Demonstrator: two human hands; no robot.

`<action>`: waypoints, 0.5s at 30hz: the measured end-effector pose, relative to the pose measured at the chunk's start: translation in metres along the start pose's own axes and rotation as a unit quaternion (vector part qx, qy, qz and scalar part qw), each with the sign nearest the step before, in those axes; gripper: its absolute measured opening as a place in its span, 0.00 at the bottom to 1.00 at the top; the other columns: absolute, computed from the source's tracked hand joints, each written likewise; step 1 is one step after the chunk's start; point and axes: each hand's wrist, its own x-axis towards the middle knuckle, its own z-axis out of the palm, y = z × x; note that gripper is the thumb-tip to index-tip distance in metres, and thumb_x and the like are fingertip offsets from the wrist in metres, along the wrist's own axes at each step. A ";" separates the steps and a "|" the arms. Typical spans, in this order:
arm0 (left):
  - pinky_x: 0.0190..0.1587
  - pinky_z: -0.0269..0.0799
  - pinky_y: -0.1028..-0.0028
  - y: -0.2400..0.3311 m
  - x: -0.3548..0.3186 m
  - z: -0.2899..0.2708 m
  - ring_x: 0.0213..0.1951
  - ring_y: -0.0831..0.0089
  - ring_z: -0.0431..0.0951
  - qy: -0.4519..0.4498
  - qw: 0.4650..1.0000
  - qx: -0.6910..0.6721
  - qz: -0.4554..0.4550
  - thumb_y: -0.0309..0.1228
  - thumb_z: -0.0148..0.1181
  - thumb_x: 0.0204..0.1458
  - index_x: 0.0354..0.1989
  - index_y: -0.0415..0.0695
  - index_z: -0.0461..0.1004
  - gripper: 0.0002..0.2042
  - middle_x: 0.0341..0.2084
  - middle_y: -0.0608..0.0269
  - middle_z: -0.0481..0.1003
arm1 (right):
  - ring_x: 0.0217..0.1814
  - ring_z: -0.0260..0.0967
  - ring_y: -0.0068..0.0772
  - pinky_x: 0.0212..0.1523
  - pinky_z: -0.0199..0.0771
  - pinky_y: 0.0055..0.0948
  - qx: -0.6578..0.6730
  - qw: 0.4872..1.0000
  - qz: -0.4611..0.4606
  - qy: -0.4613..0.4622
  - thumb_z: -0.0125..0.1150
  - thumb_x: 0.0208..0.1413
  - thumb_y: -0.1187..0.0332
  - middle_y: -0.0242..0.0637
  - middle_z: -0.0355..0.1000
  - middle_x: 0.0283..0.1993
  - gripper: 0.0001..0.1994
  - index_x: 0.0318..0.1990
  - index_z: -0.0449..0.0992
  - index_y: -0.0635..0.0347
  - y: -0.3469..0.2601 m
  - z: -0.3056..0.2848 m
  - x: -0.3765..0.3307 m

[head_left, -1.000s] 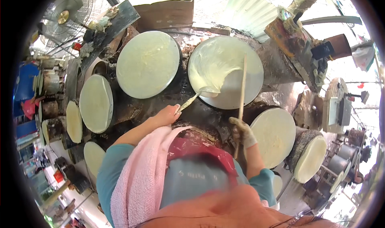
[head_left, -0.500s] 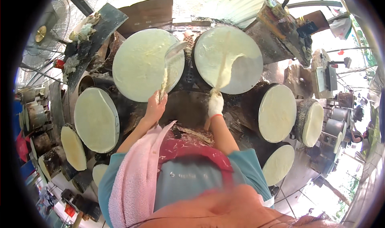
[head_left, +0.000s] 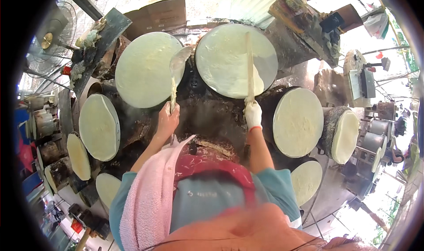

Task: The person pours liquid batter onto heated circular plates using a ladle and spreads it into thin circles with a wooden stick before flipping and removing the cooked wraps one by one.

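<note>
left of the round plate, left hand grips batter-crusted ladle; nearside, gloved right hand clasps flat wooden stick.

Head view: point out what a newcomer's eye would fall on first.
Two large pale rounds, the left disc and the right disc, stand out side by side at upper centre. The gloved right hand holds a wooden stick across the latter, while the bare left hand grips a ladle by the former. A pink towel hangs at lower left.
</note>
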 end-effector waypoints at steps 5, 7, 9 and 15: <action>0.20 0.59 0.79 0.031 -0.019 0.023 0.18 0.83 0.62 -0.032 0.954 -0.176 -0.240 0.30 0.51 0.57 0.29 0.39 0.66 0.07 0.15 0.69 0.63 | 0.34 0.72 0.56 0.36 0.71 0.49 -0.245 0.954 -0.155 -0.081 0.43 0.58 0.57 0.55 0.73 0.30 0.16 0.42 0.71 0.57 0.040 -0.017 -0.027; 0.18 0.57 0.79 0.017 -0.026 0.031 0.16 0.84 0.61 -0.013 0.977 -0.127 -0.169 0.29 0.51 0.56 0.29 0.40 0.66 0.07 0.15 0.70 0.63 | 0.37 0.72 0.58 0.39 0.70 0.53 -0.273 0.954 -0.119 -0.031 0.42 0.58 0.56 0.56 0.73 0.31 0.15 0.40 0.70 0.56 0.045 -0.046 -0.010; 0.17 0.55 0.80 0.023 -0.029 0.036 0.16 0.85 0.60 0.000 0.974 -0.126 -0.190 0.28 0.51 0.56 0.29 0.40 0.66 0.07 0.15 0.70 0.63 | 0.37 0.72 0.57 0.39 0.70 0.52 -0.266 0.954 -0.134 0.032 0.42 0.58 0.57 0.56 0.73 0.30 0.16 0.39 0.71 0.59 0.030 -0.068 0.023; 0.14 0.55 0.79 0.052 -0.022 0.052 0.12 0.83 0.61 -0.048 0.960 -0.141 -0.239 0.29 0.50 0.57 0.29 0.41 0.65 0.07 0.14 0.70 0.63 | 0.36 0.73 0.54 0.36 0.70 0.45 -0.090 0.974 -0.208 -0.017 0.42 0.58 0.56 0.55 0.73 0.32 0.19 0.46 0.74 0.58 0.041 -0.052 0.034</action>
